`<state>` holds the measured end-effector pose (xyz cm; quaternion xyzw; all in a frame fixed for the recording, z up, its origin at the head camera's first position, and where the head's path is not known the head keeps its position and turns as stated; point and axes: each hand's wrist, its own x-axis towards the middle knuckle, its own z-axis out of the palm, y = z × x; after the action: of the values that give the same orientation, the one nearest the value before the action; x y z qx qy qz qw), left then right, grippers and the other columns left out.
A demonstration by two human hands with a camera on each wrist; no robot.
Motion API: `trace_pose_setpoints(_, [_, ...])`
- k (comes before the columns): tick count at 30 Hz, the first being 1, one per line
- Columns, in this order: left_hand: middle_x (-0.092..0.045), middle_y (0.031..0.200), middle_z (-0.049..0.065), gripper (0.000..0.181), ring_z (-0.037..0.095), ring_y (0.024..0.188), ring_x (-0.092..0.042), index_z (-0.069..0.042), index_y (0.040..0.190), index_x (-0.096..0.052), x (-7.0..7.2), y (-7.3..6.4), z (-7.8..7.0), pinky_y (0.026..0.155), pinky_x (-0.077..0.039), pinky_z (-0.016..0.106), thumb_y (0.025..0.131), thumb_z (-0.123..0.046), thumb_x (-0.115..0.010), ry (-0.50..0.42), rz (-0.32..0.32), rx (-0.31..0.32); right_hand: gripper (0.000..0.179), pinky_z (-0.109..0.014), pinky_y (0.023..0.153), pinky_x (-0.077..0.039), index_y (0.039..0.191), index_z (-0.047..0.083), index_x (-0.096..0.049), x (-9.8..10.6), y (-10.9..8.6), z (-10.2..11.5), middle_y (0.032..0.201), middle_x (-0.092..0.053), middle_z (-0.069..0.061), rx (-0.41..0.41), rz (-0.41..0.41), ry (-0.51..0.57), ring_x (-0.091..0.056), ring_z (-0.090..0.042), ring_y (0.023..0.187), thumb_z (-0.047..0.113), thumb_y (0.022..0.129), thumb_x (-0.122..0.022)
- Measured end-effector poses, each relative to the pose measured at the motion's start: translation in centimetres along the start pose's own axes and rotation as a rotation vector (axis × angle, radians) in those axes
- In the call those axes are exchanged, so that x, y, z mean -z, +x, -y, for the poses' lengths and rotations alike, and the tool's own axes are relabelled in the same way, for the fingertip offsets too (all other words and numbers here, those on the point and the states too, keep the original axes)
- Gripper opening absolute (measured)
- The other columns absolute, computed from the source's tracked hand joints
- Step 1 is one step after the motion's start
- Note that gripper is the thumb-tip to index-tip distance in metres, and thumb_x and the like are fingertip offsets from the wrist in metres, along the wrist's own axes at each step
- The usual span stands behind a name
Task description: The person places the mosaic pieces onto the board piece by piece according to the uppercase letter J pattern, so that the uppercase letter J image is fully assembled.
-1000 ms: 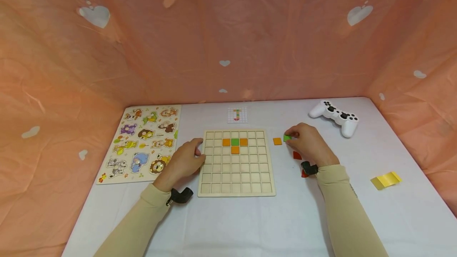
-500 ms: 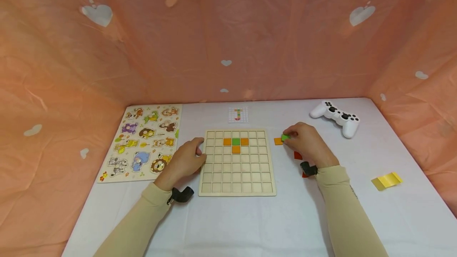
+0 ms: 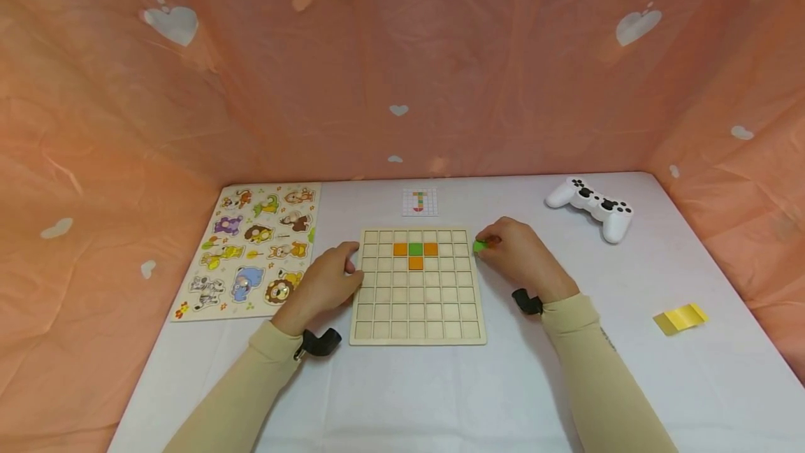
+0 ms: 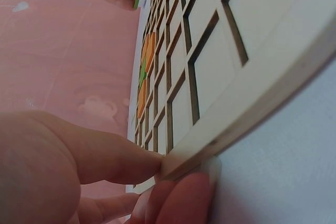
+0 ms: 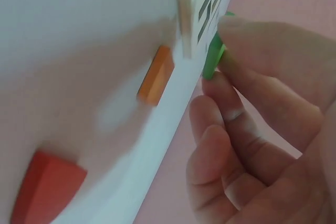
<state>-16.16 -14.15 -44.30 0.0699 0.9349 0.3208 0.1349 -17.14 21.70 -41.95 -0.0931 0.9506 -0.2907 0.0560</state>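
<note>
A square wooden grid board [image 3: 416, 310] lies mid-table, with three orange tiles and one green tile [image 3: 415, 249] in a T shape in its upper cells. My left hand [image 3: 323, 285] holds the board's left edge, thumb tip at the rim and curled fingers [image 4: 184, 198] against its side. Between thumb and fingertips, my right hand [image 3: 518, 254] pinches a green square tile [image 5: 214, 56], just off the board's right edge. Below that hand, the right wrist view shows a loose orange tile [image 5: 156, 76] and a red tile with a curved side [image 5: 47, 187]; the hand hides both in the head view.
Beyond the board lies a small pattern card [image 3: 419, 202] with a coloured J shape. An animal puzzle board [image 3: 251, 254] is at left. A white game controller [image 3: 590, 208] sits at the back right, and a folded yellow strip [image 3: 680, 319] at right.
My right hand has picked up the green tile and carried it left, over the loose orange tile, to near the board's right edge. The left hand stays at the board's left edge.
</note>
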Motion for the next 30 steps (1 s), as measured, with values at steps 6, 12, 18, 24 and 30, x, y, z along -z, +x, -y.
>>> trace_pose_setpoints(6, [-0.064,0.106,0.01,0.065,0.02,0.085,-0.059,0.001,0.159,-0.047,0.1,0.0,0.0,0.075,-0.046,0.031,0.1,-0.019,-0.066,0.002,0.0,0.0,0.025,-0.048,0.099,-0.054,0.12,0.007,-0.08,-0.6,-0.1,0.9,0.114,-0.072,-0.009,0.01,0.005,0.005,-0.065,-0.028,0.104,0.018,0.098,-0.078])
trace_pose_setpoints(12, [-0.064,0.107,0.01,0.065,0.021,0.085,-0.059,0.0,0.16,-0.047,0.1,-0.1,-0.1,0.076,-0.046,0.032,0.101,-0.021,-0.066,0.004,-0.001,0.015,0.024,-0.042,0.09,-0.053,0.119,0.008,-0.081,-1.3,-0.1,2.0,0.113,-0.071,-0.008,0.034,0.037,0.026,-0.063,-0.026,0.099,0.017,0.097,-0.077])
trace_pose_setpoints(18, [-0.065,0.107,0.01,0.065,0.021,0.085,-0.06,-0.001,0.16,-0.047,0.1,-0.2,-0.3,0.077,-0.046,0.033,0.101,-0.02,-0.066,0.005,0.003,0.029,0.023,-0.043,0.094,-0.056,0.117,0.008,-0.082,-2.3,0.0,3.2,0.113,-0.072,-0.006,0.079,0.058,0.012,-0.065,-0.023,0.099,0.017,0.096,-0.078])
trace_pose_setpoints(24, [-0.065,0.107,0.011,0.064,0.021,0.086,-0.061,0.001,0.159,-0.047,0.2,-0.2,-0.4,0.077,-0.047,0.032,0.101,-0.019,-0.066,-0.003,-0.001,0.016,0.021,-0.043,0.095,-0.057,0.115,0.009,-0.082,-3.4,0.4,4.7,0.11,-0.073,-0.004,0.161,0.075,-0.004,-0.066,-0.022,0.1,0.018,0.095,-0.082])
trace_pose_setpoints(30, [-0.065,0.107,0.011,0.063,0.021,0.086,-0.059,0.0,0.159,-0.048,0.2,-0.2,-0.4,0.075,-0.046,0.032,0.101,-0.019,-0.066,-0.002,-0.003,0.017,0.021,-0.039,0.093,-0.055,0.115,0.009,-0.082,-4.7,0.6,6.3,0.109,-0.074,-0.002,0.214,0.104,-0.034,-0.063,-0.019,0.098,0.015,0.095,-0.08])
